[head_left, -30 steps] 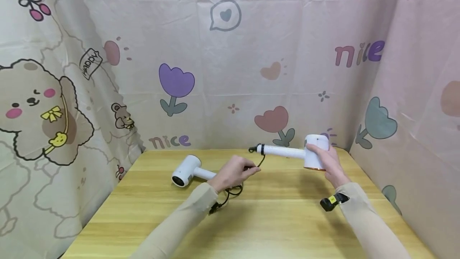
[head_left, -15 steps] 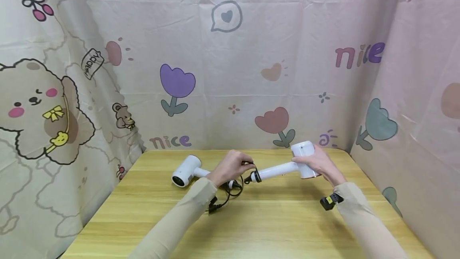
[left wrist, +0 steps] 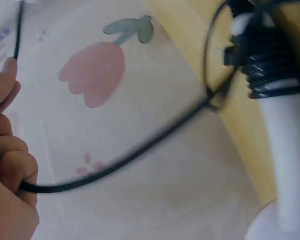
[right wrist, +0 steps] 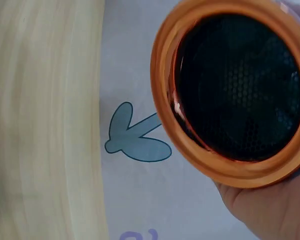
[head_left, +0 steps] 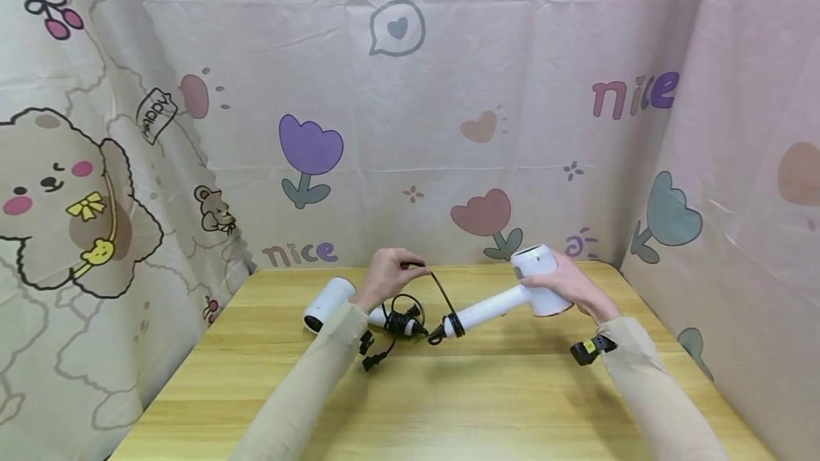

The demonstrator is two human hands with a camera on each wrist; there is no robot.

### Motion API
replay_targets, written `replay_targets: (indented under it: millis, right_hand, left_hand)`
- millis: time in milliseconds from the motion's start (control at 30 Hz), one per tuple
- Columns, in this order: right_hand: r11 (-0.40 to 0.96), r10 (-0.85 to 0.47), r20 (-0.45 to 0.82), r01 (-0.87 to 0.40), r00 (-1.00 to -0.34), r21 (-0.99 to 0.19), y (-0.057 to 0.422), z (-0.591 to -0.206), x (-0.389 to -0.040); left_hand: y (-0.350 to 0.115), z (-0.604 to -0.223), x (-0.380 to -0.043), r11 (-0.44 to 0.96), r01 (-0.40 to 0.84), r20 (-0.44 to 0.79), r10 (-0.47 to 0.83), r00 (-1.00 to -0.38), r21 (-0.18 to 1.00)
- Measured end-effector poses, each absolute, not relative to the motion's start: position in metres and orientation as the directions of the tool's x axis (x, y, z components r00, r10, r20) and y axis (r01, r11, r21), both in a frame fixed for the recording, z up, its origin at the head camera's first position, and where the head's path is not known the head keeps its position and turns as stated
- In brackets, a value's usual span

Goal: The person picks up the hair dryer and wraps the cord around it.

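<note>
In the head view my right hand (head_left: pixel 572 284) grips the barrel of a white hair dryer (head_left: pixel 495 306), raised over the table with its handle slanting down to the left. The right wrist view shows its orange rim (right wrist: pixel 162 95) and dark mesh close up, beside my right hand (right wrist: pixel 270 210). My left hand (head_left: pixel 388 277) pinches the dryer's black cord (head_left: pixel 442 292), drawn up from turns wound round the handle's end. A second white hair dryer (head_left: pixel 329 301) lies behind the left forearm, black cord (head_left: pixel 398 322) bundled on its handle. In the left wrist view, cord (left wrist: pixel 125 163) passes through the curled fingers.
A black plug (head_left: pixel 373 361) lies on the wooden table (head_left: pixel 487 404), in front of the second dryer. Printed cloth (head_left: pixel 410 126) hangs behind the table and at both sides. Dark wrist devices (head_left: pixel 591 349) sit at the sleeves.
The held dryer has come down and tilted, its handle end now lowest. My left hand has moved left and up, drawing out a longer stretch of cord.
</note>
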State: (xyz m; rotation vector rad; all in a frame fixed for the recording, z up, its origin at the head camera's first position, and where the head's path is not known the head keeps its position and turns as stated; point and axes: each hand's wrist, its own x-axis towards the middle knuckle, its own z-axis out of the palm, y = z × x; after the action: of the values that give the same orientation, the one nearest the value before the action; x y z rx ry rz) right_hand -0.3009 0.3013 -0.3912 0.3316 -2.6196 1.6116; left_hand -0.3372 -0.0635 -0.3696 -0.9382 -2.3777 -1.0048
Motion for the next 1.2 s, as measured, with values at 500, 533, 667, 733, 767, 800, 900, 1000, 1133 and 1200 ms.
replay_targets:
  millis: [500, 533, 667, 733, 767, 800, 900, 1000, 1133, 1200]
  right_hand:
    - [0.124, -0.191, 0.113, -0.138, -0.975, -0.983, 0.317, -0.402, -0.291]
    - [0.098, -0.184, 0.1, -0.12, -0.978, -0.988, 0.318, -0.402, -0.291]
    - [-0.028, -0.15, 0.04, -0.037, -0.988, -0.999, 0.323, -0.404, -0.292]
    - [-0.094, -0.135, 0.003, 0.01, -0.991, -0.996, 0.325, -0.404, -0.293]
    - [-0.138, -0.131, -0.02, 0.038, -0.991, -0.99, 0.325, -0.404, -0.293]
    - [-0.178, -0.123, -0.047, 0.069, -0.991, -0.982, 0.325, -0.403, -0.293]
    - [-0.321, -0.118, -0.118, 0.15, -0.986, -0.935, 0.321, -0.4, -0.296]
    - [-0.445, -0.099, -0.181, 0.206, -0.978, -0.872, 0.314, -0.396, -0.298]
    - [-0.474, -0.021, -0.241, 0.221, -0.97, -0.852, 0.304, -0.391, -0.299]
    - [-0.436, 0.046, -0.248, 0.204, -0.968, -0.876, 0.299, -0.39, -0.299]
  left_hand:
    - [-0.075, -0.413, -0.352, 0.617, 0.572, 0.465, 0.348, -0.814, 0.54]
    - [-0.074, -0.417, -0.351, 0.624, 0.576, 0.461, 0.358, -0.812, 0.528]
    - [-0.072, -0.425, -0.349, 0.638, 0.591, 0.445, 0.399, -0.802, 0.494]
    - [-0.07, -0.428, -0.348, 0.64, 0.629, 0.479, 0.424, -0.768, 0.442]
    - [-0.069, -0.43, -0.347, 0.64, 0.649, 0.496, 0.441, -0.749, 0.411]
    - [-0.068, -0.432, -0.345, 0.64, 0.671, 0.517, 0.456, -0.724, 0.375]
    - [-0.062, -0.437, -0.339, 0.639, 0.728, 0.58, 0.503, -0.641, 0.249]
    - [-0.054, -0.44, -0.332, 0.636, 0.76, 0.601, 0.557, -0.574, 0.136]
    - [-0.041, -0.442, -0.32, 0.619, 0.786, 0.592, 0.634, -0.497, -0.003]
    - [-0.035, -0.441, -0.313, 0.599, 0.8, 0.584, 0.663, -0.469, -0.038]
